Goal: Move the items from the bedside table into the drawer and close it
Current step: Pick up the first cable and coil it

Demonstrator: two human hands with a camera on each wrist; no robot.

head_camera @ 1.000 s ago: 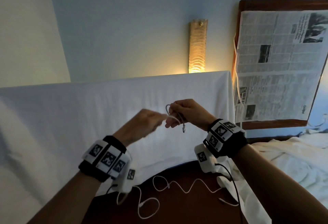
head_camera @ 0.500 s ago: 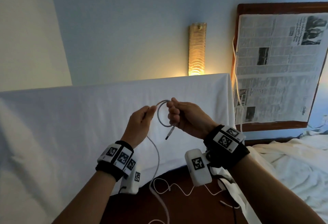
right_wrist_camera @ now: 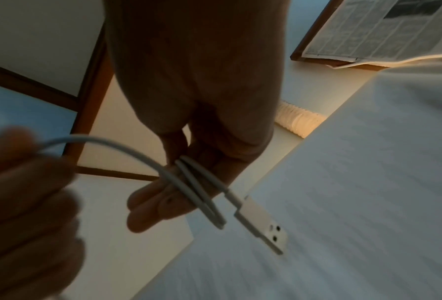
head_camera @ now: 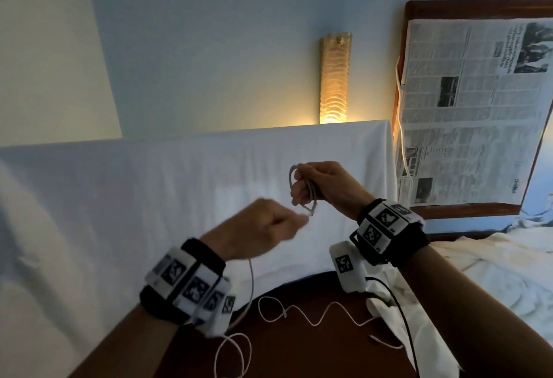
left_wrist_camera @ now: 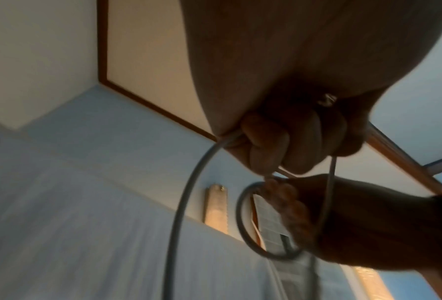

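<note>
A grey charging cable (head_camera: 291,177) is wound in a few loops around the fingers of my right hand (head_camera: 299,192), held up in front of the white headboard. In the right wrist view the loops (right_wrist_camera: 194,188) cross the fingers (right_wrist_camera: 148,203), and the cable's USB plug (right_wrist_camera: 263,223) hangs beside them. Lower left of it, my left hand (head_camera: 296,222), blurred, grips the free strand (left_wrist_camera: 189,192) in curled fingers (left_wrist_camera: 266,146). That strand (head_camera: 252,282) drops to the dark brown bedside table (head_camera: 314,353). No drawer is in view.
A thin white cable (head_camera: 302,315) lies in waves on the table. A white sheet covers the headboard (head_camera: 134,198) behind, with a lit wall lamp (head_camera: 333,78) above it. Right of that is a wooden frame with newspaper (head_camera: 469,108), and rumpled bedding (head_camera: 493,282) below.
My left hand has swung down below the right hand, pulling the strand along. The open loop between the hands has drawn in onto the right fingers.
</note>
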